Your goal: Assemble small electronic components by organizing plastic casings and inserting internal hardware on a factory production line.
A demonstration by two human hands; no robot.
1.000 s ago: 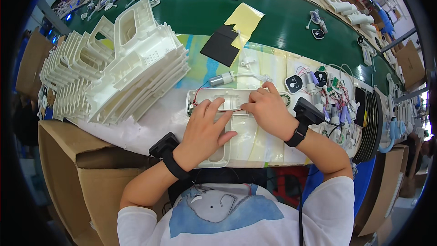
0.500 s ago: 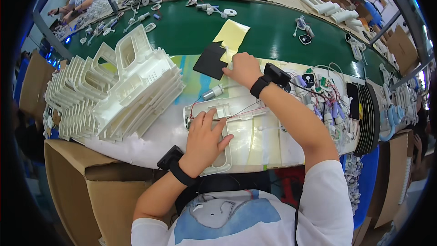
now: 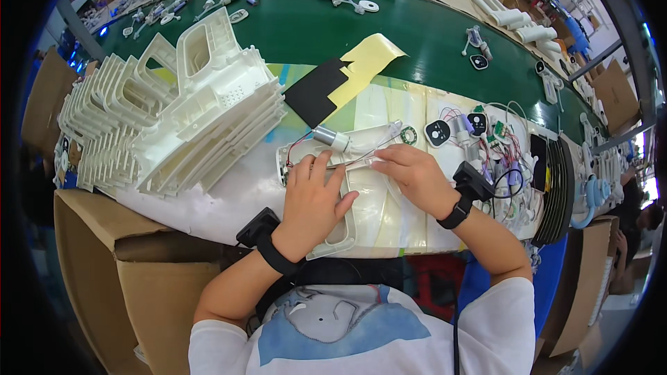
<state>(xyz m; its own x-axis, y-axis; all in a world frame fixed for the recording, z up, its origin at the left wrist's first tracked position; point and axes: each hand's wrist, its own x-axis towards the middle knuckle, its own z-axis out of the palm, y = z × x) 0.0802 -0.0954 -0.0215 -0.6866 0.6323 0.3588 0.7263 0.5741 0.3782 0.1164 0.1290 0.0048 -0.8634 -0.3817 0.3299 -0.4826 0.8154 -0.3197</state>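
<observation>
A white plastic housing lies on the bench in front of me. My left hand rests on it, fingers spread over thin wires. A silver-and-white motor sits at its far edge, with red and blue leads. My right hand is over the housing's right part, thumb and fingertips pinched together beside the wires. Whatever is between those fingertips is too small to make out. Beyond the housing lie a notched black foam sheet and its yellow backing paper. A small round green circuit board lies near the right hand.
Stacked white housings stand at the left. Wired parts and black-faced panels crowd the right, beside a row of black curved strips. A green conveyor belt carrying scattered assemblies runs behind. Open cardboard boxes stand at lower left.
My right hand has moved from the black foam sheet back toward me, to the wires over the housing. The left hand has stayed on the housing. The view has shifted slightly.
</observation>
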